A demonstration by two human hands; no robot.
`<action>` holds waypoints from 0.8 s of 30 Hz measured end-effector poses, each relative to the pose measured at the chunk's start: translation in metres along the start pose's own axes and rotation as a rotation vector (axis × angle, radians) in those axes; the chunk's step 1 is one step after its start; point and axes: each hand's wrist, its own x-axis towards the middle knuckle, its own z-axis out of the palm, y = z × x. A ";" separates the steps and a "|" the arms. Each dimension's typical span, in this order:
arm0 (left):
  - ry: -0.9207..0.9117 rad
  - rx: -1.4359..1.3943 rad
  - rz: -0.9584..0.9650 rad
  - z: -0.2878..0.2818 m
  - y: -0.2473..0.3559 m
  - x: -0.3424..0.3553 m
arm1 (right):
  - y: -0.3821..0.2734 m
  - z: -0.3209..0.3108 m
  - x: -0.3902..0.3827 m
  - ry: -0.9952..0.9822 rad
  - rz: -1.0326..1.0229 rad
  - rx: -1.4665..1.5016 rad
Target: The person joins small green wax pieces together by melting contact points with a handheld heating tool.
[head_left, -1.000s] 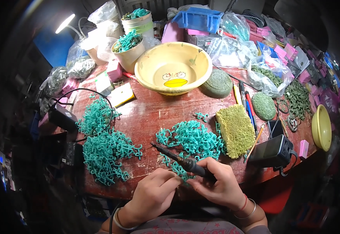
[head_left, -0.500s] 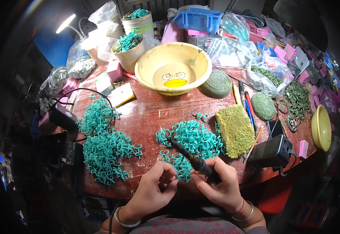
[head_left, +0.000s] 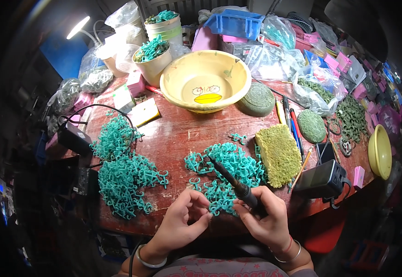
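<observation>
My right hand (head_left: 269,220) is closed around the dark handle of a soldering iron (head_left: 242,191). The iron slants up and to the left, its tip over the right-hand pile of small teal hooked pieces (head_left: 232,161). Just left of it, my left hand (head_left: 182,225) pinches thumb and fingertips together at the near edge of that pile. Whatever is between those fingertips is too small to make out. A larger heap of the same teal pieces (head_left: 125,182) lies to the left of my hands.
A yellow basin (head_left: 173,90) stands at the back middle of the red table (head_left: 168,138). A rough yellow-green sponge-like block (head_left: 279,154) lies right of the teal pile, beside pens and a black device (head_left: 316,180). Teal pieces fill a tub (head_left: 152,69) behind. A cable (head_left: 113,107) arches over the left heap.
My right hand has shifted slightly right, away from my left fingertips. The soldering iron's tip has moved right and a little farther from me. My left hand has hardly moved.
</observation>
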 end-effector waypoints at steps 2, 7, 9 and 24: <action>0.026 -0.036 0.018 0.001 -0.001 0.000 | 0.000 -0.002 -0.004 -0.002 -0.006 -0.031; 0.055 -0.175 -0.044 0.001 0.003 -0.001 | 0.004 -0.004 -0.014 0.109 -0.073 -0.059; 0.035 -0.345 -0.134 -0.002 0.001 -0.004 | -0.001 -0.016 -0.022 0.157 -0.084 -0.224; -0.004 -0.206 -0.139 0.010 -0.004 -0.004 | 0.018 -0.041 -0.074 0.394 0.004 -0.545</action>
